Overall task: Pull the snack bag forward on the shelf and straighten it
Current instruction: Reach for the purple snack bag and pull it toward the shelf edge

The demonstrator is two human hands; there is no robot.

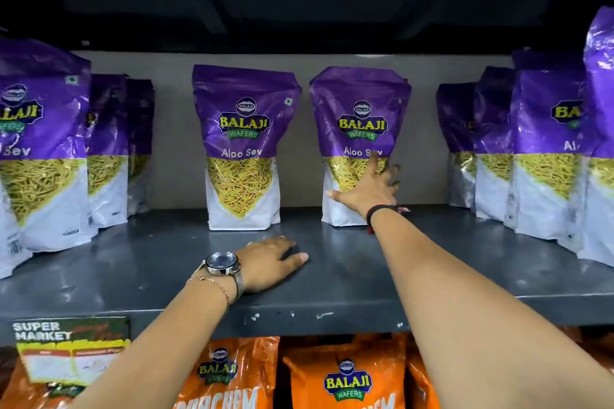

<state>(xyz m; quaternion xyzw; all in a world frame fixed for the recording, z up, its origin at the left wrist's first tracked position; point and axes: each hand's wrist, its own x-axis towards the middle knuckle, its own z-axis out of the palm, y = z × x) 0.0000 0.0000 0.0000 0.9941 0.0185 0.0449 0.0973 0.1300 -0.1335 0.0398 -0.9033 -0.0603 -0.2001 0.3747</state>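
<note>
- Head view: the right hand point(367, 189) reaches the snack bag point(360, 129), which stands upright near the shelf's point(332, 279) back edge; fingers point(387, 173) spread open against its front, not yet gripping.
- Left hand point(269, 262) lies flat, holding nothing, near the front edge.
- Next, likely: grip, draw forward, square it.

Purple snack bag point(360, 129) reads "Balaji Wafers Aloo Sev"; shelf tag point(71, 350), "Super Market", rest blurred.

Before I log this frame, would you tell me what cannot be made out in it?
Head view only:
- Right hand covers the lower front of the snack bag; whether its fingers actually grip is unclear.
- Left hand lies on the shelf, fingertips curled under, hidden.
- Price tag: print blurred.
- Purple bags at both sides are cut off by the frame edges.
</note>
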